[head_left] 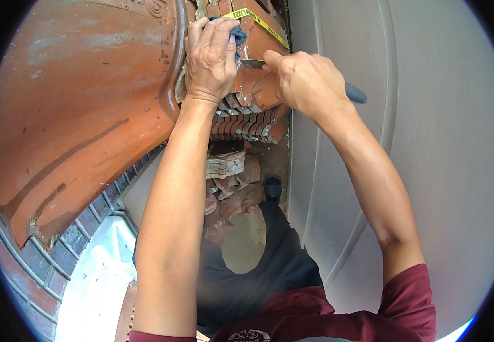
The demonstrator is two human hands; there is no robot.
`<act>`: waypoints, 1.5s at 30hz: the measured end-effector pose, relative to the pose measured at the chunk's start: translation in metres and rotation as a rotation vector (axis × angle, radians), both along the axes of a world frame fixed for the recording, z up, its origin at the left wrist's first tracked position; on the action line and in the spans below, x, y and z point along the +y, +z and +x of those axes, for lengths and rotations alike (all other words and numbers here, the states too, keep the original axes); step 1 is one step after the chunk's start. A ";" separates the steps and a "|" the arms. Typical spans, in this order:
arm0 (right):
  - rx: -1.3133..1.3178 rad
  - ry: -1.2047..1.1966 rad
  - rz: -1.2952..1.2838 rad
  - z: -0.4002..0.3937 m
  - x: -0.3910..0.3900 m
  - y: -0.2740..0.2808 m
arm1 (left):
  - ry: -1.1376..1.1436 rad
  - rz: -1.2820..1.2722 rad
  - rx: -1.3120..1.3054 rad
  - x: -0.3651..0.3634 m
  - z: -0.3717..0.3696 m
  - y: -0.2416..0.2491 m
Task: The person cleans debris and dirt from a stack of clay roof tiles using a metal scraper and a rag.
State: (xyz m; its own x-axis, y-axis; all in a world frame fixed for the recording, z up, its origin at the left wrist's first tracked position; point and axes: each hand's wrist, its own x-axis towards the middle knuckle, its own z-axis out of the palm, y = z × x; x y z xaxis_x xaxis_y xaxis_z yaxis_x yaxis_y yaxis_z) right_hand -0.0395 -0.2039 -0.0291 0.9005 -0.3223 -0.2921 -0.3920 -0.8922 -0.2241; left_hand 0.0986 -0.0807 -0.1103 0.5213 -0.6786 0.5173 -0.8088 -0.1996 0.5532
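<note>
My right hand is closed around a tool with a dark grey handle and a flat metal blade. The blade points left, toward my left hand. That hand lies over the edge of the stacked clay tiles, its fingers bent close together on a dark blue cloth. Yellow printed tape runs across these tiles. How much of the cloth sits under the fingers is hidden.
A large orange clay piece fills the left side. A grey wall rises close on the right. Below the hands are rows of tiles and broken pieces near my shoe. A white object is lower left.
</note>
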 end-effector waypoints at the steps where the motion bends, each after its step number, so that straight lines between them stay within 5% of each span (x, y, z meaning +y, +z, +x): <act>1: -0.011 0.012 -0.009 -0.002 0.001 -0.003 | -0.001 0.001 0.001 0.000 -0.002 0.000; 4: -0.164 0.053 0.024 -0.008 0.000 -0.015 | 0.006 0.008 -0.003 0.002 0.001 0.001; 19: 0.032 0.073 0.006 -0.004 -0.013 -0.007 | -0.015 -0.015 -0.016 0.001 0.003 -0.003; 22: -0.187 0.111 -0.004 -0.006 -0.017 -0.020 | -0.012 -0.007 -0.010 0.003 0.001 -0.003; 37: -0.042 0.157 0.006 -0.016 0.018 -0.016 | -0.024 -0.002 -0.049 0.001 0.003 -0.001; 38: 0.107 0.134 0.133 -0.020 0.015 -0.016 | -0.019 0.011 -0.062 0.002 0.003 -0.002; 41: -0.072 -0.195 0.210 -0.051 0.025 -0.023 | -0.029 -0.007 -0.046 0.002 0.003 -0.003; 45: 0.050 -0.357 0.594 -0.073 0.038 -0.035 | -0.030 0.006 -0.047 0.002 0.003 -0.003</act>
State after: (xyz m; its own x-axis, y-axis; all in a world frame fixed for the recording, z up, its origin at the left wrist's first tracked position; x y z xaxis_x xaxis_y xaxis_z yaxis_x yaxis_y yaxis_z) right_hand -0.1121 -0.1662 -0.0646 0.7498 -0.3691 -0.5492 -0.6615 -0.4381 -0.6087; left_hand 0.1015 -0.0785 -0.1135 0.4754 -0.6969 0.5369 -0.8398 -0.1777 0.5130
